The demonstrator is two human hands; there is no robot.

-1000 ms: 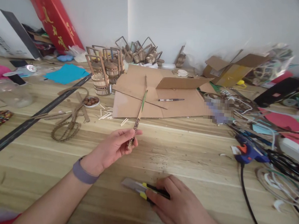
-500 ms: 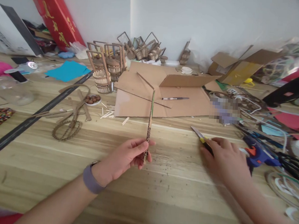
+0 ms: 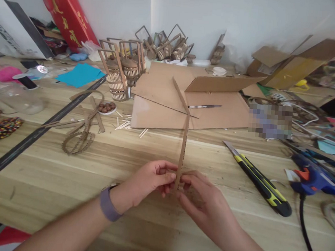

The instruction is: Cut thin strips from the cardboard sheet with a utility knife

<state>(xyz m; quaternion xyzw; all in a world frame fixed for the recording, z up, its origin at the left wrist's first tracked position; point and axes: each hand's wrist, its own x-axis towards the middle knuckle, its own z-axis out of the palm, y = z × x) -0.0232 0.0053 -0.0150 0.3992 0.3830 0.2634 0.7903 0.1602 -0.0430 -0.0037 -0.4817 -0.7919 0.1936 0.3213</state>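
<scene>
Head: strip (image 3: pixel 183 145) in left hand (image 3: pixel 149 181)

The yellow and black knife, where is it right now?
In the head view, the knife lies right of centre on the wooden table, between the right hand and the blue glue gun.

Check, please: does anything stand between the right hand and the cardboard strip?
Nothing visible does. The right hand is at the near end of the cardboard strip, opposite the left hand, which holds it. The utility knife lies farther right, apart from both hands.
</scene>
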